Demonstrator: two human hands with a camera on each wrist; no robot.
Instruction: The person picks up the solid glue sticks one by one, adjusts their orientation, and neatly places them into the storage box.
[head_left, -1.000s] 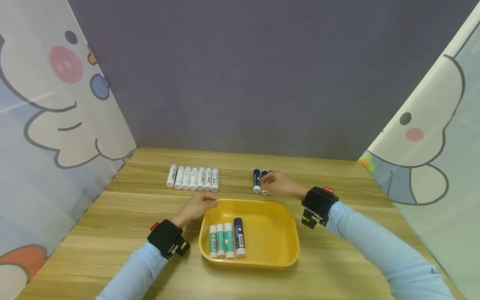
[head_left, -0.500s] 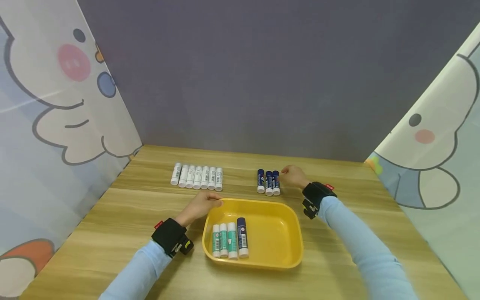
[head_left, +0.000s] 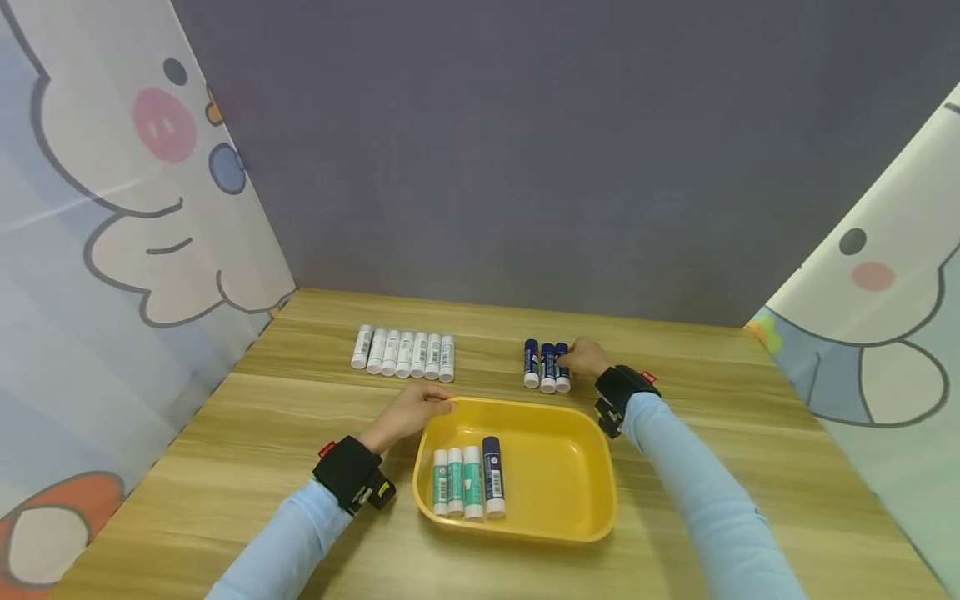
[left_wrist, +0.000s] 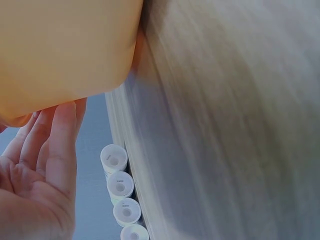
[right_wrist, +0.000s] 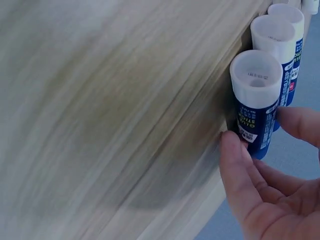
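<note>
My left hand (head_left: pixel 414 410) holds the far left corner of a yellow tray (head_left: pixel 555 479), thumb by the rim and fingers against the outer wall, as the left wrist view shows. Inside the tray, at its left, several green-and-white glue sticks (head_left: pixel 472 483) lie beside one dark blue glue stick (head_left: pixel 493 477). At the back, my right hand (head_left: pixel 588 360) pinches the rightmost of three blue glue sticks. In the right wrist view, the thumb is on one side of that blue glue stick (right_wrist: pixel 255 92) and the fingers on the other; it lies against its neighbour.
A row of several white glue sticks (head_left: pixel 405 354) lies on the wooden table (head_left: pixel 247 433) at the back left. A grey panel (head_left: pixel 480 167) stands behind the table. Printed cartoon sheets flank it left and right.
My right hand moved off the middle of the blue glue sticks to their right side, then closed in on the rightmost one. My left hand stays at the tray corner. The head view shifted slightly.
</note>
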